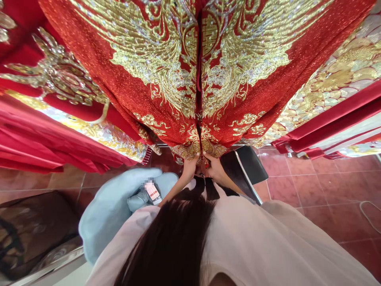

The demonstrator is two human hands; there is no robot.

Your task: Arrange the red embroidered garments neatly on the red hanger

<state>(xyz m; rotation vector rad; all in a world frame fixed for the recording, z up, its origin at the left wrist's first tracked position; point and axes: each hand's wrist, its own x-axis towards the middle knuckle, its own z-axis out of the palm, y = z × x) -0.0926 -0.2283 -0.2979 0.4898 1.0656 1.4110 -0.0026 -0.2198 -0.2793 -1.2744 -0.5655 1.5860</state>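
Red glittery cloth, thick with gold embroidery, makes up the jacket point(226, 75) hanging straight ahead of the person, its front split by a narrow dark gap; at the bottom of that gap, the left hand point(190, 163) grips one lower edge and the right hand point(214, 166) grips the other — thumbs on the front, the other fingers mostly hidden. More embroidered clothes hang on both sides, a red one point(71, 71) to the left and a gold-patterned one point(336, 75) to the right; below, a pale blue seat point(104, 210) stands left of the arms — a small pink-and-white item point(152, 192) on it — and a black chair point(252, 165) stands to the right, on reddish floor tiles point(324, 186).
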